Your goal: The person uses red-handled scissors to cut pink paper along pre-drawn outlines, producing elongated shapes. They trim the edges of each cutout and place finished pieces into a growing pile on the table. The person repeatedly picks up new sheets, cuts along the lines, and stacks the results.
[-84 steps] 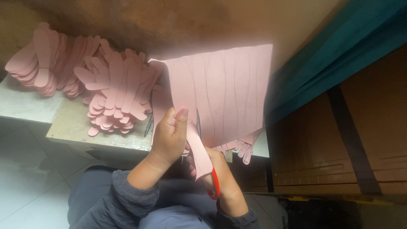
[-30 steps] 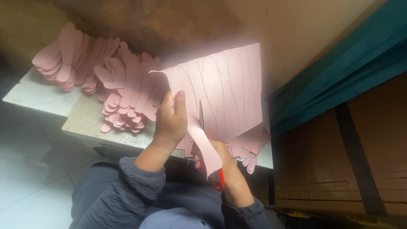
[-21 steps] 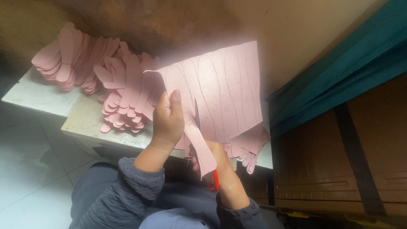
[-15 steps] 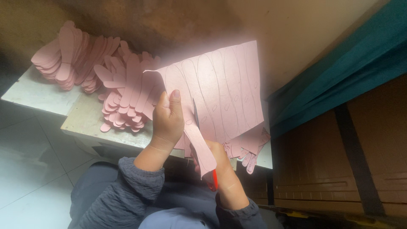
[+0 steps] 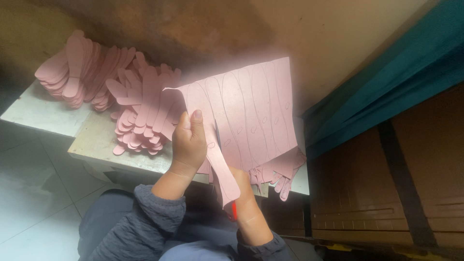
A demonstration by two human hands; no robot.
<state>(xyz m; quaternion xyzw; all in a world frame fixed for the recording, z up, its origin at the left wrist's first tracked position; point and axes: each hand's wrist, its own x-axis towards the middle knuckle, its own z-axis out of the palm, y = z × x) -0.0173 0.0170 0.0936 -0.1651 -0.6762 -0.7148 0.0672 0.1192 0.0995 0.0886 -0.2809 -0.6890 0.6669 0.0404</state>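
The pink sheet (image 5: 253, 111) is held up in the air above the person's lap, in front of the table (image 5: 96, 145). It carries drawn outlines of long, narrow shapes set side by side. One strip (image 5: 220, 164) at the sheet's left side is cut most of the way and hangs down free; the outlines to its right appear uncut, so most of this sheet is left.

The left hand (image 5: 189, 142) pinches the sheet beside the cut, thumb on the front. The right hand (image 5: 244, 193) sits below the sheet, largely hidden by the strip; it is closed on red-handled scissors (image 5: 234, 211), whose blades cannot be seen.

On the table, two piles of cut pieces (image 5: 140, 111) lie fanned out, so much cutting is already done. Scraps (image 5: 285, 174) lie under the sheet's lower edge.
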